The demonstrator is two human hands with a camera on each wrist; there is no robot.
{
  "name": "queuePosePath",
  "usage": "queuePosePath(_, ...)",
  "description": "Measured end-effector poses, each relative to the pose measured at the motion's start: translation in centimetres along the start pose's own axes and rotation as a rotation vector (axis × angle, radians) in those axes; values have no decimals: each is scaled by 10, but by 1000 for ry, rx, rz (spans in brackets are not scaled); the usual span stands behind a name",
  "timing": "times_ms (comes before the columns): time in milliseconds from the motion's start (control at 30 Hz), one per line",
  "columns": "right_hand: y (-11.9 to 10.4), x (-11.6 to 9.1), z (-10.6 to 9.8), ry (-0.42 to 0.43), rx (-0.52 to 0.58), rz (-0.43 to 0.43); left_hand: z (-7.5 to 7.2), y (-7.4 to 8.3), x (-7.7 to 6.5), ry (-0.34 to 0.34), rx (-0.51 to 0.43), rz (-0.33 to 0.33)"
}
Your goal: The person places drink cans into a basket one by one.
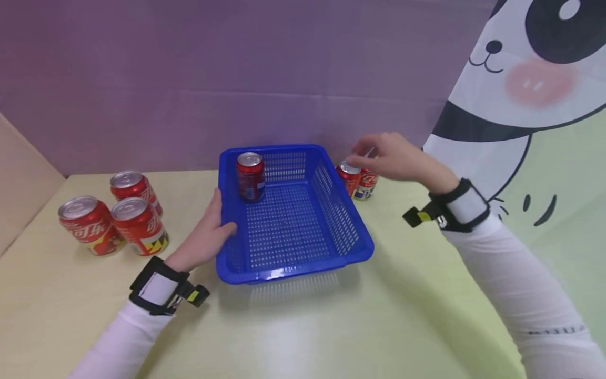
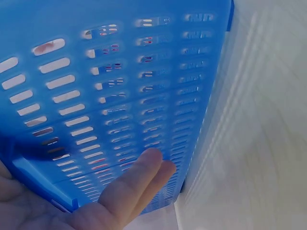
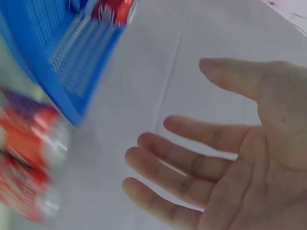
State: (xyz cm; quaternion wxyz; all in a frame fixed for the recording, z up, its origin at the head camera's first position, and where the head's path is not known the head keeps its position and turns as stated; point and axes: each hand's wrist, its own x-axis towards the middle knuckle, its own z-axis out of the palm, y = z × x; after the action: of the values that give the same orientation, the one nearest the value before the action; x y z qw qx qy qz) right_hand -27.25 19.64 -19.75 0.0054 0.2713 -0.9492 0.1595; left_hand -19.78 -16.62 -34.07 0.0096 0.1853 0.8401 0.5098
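Left hand (image 1: 203, 237): gripping blue plastic basket (image 1: 293, 269). Right hand (image 1: 390, 158): hovering loose-fingered by red metal cans (image 1: 349, 182). Far-left corner: holding one, leaving five outside.

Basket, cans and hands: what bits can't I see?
- Head view: the rightmost can is partly hidden by the right hand and the neighbouring can.
- Head view: the blue basket hides some fingers of the left hand.
- Right wrist view: blur smears those two cans' lettering.
- Right wrist view: the top edge crops the can inside the basket.
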Motion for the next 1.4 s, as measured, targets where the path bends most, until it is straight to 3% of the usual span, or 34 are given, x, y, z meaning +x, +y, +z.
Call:
queuePosePath(100,14,-16,33,28,105,54,-1,-2,-1,-3,-4,-6)
queuePosePath(233,22,-26,71,64,219,190,-2,-5,-1,2,-16,-20)
queuePosePath(367,17,-27,96,83,362,310,-3,-7,-1,0,-33,-35)
queuePosePath(500,4,-25,113,94,608,346,-5,-7,-1,-4,-47,-14)
queuePosePath(667,-2,-21,123,83,836,403,-7,-5,0,1,-72,17)
queuePosePath(933,5,-23,127,-47,1070,461,-3,-5,1,-2,-81,2)
queuePosePath(1133,7,-22,129,-70,1135,431,-4,-7,1,14,-73,17)
queuePosePath(1300,6,-22,132,-71,1141,456,-4,-11,2,1,-80,3)
queuePosePath(1400,8,-23,135,-60,1140,467,-4,-13,5,-14,-35,-15)
